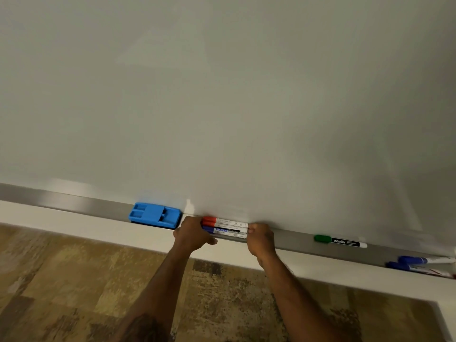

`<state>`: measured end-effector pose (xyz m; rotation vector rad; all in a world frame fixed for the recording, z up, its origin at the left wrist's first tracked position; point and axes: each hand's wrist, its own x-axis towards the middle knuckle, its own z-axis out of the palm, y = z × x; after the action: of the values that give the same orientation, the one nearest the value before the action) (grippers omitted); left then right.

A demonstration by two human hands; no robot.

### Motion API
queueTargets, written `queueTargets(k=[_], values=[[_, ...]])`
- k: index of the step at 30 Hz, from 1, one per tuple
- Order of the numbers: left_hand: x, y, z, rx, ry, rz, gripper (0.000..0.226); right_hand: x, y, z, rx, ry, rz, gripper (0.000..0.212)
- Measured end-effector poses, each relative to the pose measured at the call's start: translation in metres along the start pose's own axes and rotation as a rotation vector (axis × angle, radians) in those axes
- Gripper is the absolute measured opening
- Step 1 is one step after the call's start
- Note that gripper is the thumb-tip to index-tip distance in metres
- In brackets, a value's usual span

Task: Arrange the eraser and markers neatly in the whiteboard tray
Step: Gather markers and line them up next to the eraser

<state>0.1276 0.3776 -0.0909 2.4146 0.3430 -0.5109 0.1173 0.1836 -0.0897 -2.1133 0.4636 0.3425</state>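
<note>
Left hand [191, 234] and right hand [261, 239] close their fingers on opposite ends of 3 bundled markers [228, 228] in the whiteboard tray [296, 239], just right of the blue eraser [155, 215]. Uneven squeezing could buckle the bundle, rolling 1 marker over the tray's lip.
</note>
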Motion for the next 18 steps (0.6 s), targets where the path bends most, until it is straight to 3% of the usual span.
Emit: queueTargets(k=[9,13,16,18], values=[[0.004,-0.002,0.003,0.121,-0.003,-0.025,0.062,-0.005,-0.004,-0.005,-0.001,-0.036,-0.018,0.028],[-0.021,0.026,-0.002,0.439,0.116,-0.033,0.061,-0.016,0.013,-0.047,-0.067,0.021,-0.048,0.039],[-0.051,0.077,0.019,0.364,0.27,0.207,0.058,-0.028,0.044,-0.109,-0.071,0.102,-0.109,0.029],[-0.065,0.116,0.054,0.203,0.231,0.434,0.051,-0.034,0.073,-0.157,-0.085,0.186,-0.121,0.017]])
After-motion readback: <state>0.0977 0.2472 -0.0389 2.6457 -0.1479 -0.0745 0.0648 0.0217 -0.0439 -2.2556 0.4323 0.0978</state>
